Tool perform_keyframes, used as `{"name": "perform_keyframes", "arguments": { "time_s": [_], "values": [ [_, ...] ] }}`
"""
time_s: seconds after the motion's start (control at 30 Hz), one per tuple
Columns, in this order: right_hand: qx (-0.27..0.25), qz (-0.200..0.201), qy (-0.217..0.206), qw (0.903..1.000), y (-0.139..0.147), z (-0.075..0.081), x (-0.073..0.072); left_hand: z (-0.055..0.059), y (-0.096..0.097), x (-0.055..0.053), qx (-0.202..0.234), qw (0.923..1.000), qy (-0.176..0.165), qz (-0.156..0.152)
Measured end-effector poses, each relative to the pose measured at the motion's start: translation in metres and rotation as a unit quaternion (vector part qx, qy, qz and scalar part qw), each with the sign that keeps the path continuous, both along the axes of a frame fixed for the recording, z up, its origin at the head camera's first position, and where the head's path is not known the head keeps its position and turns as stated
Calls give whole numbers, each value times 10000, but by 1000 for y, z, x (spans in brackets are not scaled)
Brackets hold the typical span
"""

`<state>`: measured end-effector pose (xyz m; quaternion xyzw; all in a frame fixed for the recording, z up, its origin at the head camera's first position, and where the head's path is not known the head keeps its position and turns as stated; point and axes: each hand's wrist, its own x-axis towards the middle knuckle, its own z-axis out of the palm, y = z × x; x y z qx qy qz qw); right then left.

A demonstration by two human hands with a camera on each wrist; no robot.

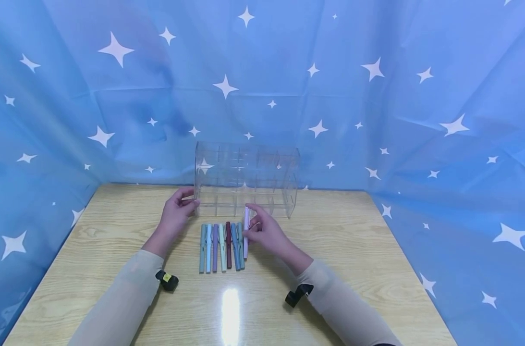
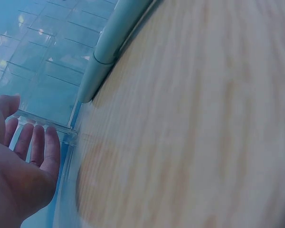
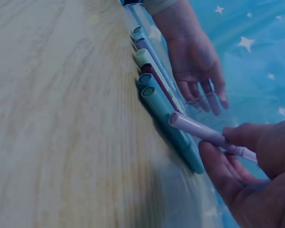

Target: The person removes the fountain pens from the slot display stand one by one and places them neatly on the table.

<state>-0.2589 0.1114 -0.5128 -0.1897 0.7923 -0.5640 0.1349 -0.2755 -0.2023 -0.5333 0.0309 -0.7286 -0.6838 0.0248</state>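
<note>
My right hand pinches a pale lilac pen between thumb and fingers, tilted in the right wrist view. The pen is at the right end of a row of capped pens, beside a teal pen. My left hand rests at the left side of a clear plastic organizer, fingers fairly straight and fingertips right at its edge. The row also has a maroon pen, a purple pen, a mint pen and several blue or teal ones, lying side by side before the organizer.
The organizer has tiers of see-through compartments and stands at the back of the wooden table. Behind it hangs a blue curtain with white stars, which also runs along both sides. A bright light reflection lies on the table in front of the pens.
</note>
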Motion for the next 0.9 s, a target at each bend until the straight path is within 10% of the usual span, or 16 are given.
{"name": "perform_keyframes", "arguments": {
  "time_s": [0.9],
  "values": [
    [754,-87,-676,9948,-2,-9,8,-2,-1,-3,39,10000,-67,-22]
  ]
}}
